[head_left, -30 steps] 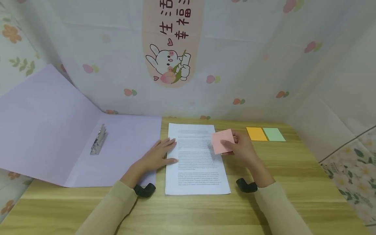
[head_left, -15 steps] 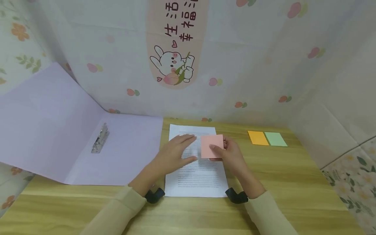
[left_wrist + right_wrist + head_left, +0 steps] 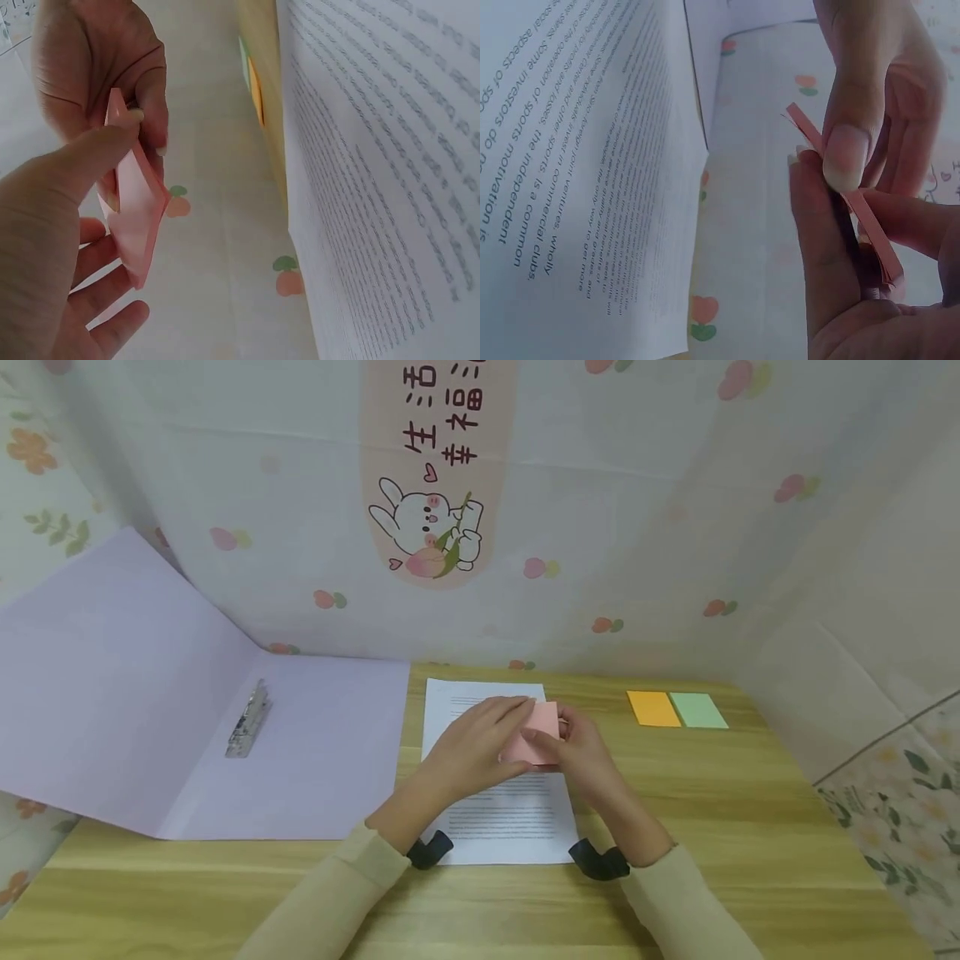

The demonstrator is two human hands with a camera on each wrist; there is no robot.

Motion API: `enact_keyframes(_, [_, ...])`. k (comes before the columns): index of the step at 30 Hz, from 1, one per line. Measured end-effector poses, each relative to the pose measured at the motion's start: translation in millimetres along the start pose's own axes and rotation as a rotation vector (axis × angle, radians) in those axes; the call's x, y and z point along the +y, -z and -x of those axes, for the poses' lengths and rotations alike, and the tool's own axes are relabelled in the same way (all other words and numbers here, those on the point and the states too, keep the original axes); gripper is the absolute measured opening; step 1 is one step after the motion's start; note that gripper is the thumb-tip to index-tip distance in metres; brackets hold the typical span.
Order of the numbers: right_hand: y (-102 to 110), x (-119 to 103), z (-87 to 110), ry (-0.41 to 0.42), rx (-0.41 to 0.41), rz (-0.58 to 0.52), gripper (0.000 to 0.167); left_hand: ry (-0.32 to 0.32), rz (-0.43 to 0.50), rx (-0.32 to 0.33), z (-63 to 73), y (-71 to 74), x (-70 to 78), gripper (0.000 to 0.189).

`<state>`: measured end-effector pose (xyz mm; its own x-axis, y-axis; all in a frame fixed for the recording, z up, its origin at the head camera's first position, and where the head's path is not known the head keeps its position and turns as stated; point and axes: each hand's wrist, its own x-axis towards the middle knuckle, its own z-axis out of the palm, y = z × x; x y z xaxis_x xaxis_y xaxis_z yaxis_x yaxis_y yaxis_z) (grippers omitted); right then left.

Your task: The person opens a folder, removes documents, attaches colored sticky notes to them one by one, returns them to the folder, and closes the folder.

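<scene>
A pad of pink sticky notes (image 3: 542, 723) is held by both hands above a printed sheet stack (image 3: 510, 818). My right hand (image 3: 592, 764) grips the pad's right side, thumb on its face and fingers behind. From the left, my left hand (image 3: 472, 747) reaches over the pad. Its thumb presses one edge and its fingers lie at the opposite side in the left wrist view, where the pad (image 3: 139, 217) shows as a thick slab. In the right wrist view the pad (image 3: 874, 232) is seen edge-on between the two hands.
An open lilac folder (image 3: 330, 735) with a metal clip (image 3: 249, 722) lies at left, its cover raised. Orange sticky notes (image 3: 653, 708) and green sticky notes (image 3: 699, 710) lie at back right. A patterned cloth (image 3: 600, 510) hangs behind the wooden table (image 3: 675, 793).
My left hand has lifted off the printed sheets and moved right to take hold of the pink pad. My right hand has brought the pad left over the sheets.
</scene>
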<state>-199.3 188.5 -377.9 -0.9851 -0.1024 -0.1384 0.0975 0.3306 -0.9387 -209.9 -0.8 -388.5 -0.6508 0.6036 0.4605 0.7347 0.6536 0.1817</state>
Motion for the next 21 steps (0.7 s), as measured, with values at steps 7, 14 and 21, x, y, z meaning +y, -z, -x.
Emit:
enact_keyframes(7, [3,5,-3.5,-0.013,-0.072,-0.076,0.057,-0.001,0.078,0.015,5.2,2.7,-3.0,0.081])
enact_keyframes(14, [10,14,-10.3,0.034,-0.490,-0.651,0.054,0.055,0.253,0.034,5.6,9.7,-3.7,0.082])
enact_keyframes(21, [9,24,-13.3,0.113,-0.754,-0.986,0.046,0.067,0.365,0.022,1.1,13.3,-5.5,0.081])
